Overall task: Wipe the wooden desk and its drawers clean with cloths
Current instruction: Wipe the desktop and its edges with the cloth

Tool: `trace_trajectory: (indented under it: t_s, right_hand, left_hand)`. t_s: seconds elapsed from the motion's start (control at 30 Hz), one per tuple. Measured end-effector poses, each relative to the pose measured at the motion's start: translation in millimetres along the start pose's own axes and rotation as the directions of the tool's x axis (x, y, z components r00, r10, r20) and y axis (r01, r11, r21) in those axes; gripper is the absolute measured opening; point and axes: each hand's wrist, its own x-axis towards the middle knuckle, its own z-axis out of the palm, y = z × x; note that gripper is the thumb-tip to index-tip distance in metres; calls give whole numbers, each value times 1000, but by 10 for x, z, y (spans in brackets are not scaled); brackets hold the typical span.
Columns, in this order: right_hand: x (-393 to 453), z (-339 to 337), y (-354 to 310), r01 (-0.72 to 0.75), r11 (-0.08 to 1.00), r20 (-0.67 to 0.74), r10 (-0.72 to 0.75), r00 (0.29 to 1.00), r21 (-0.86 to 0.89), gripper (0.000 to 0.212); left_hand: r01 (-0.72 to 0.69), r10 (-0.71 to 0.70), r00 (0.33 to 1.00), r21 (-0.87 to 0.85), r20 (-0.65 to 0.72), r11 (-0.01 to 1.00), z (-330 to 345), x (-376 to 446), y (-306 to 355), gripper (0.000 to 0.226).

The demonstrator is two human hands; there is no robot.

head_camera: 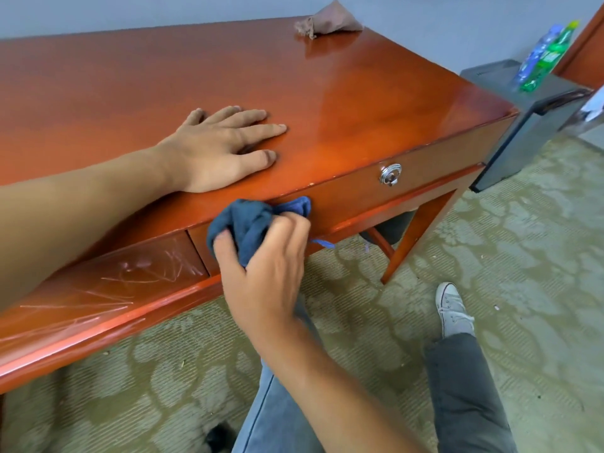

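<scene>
Drawers were our concern at that moment, judging by where the cloth sat. Our right hand (268, 256) gripped a bunched blue cloth (251, 223), fingers curled round it and thumb tucked along its left side, and pressed it against the top edge of the right-hand drawer front (376, 194), at about seven o'clock from the drawer's round metal pull (390, 174); we judged that grip was meant to put a firm wad against the narrow face. Our left hand (212, 148) lay flat on the wooden desk (327, 93) top, at roughly eleven o'clock from the cloth, fingers straight and slightly spread, holding nothing, most likely to brace us as we leaned in. A second, brown cloth (330, 21) sat crumpled at the desk's far edge, toward one o'clock, well apart from both hands and probably kept aside. The scratched panel (147, 269) at eight o'clock looked unattended. Two plastic bottles (545, 57) stood on a grey box (523, 103) beside the desk.
</scene>
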Motion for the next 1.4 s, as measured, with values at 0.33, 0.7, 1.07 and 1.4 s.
trace_trajectory:
  t_s: [0.33,0.7,1.07,1.4]
  right_hand:
    - [515,-371,759,-386,889,-120,368,922,-246,46]
    - [-93,3,200,233,968,114,-222,968,-96,40]
    - [1011,-423,720,-567,798,-296,603,741,206,36]
    - [923,-613,1001,-469,880,-91,474,876,71,32]
  left_hand:
    - [-7,7,999,16,35,1000,-6,-37,28,87]
    - [-8,8,1000,4,14,1000,-14,-32,40,85]
    - [-30,29,999,28,31,999,-2,6,11,90]
    - [-27,24,995,29,93,999,-128,85,193,88]
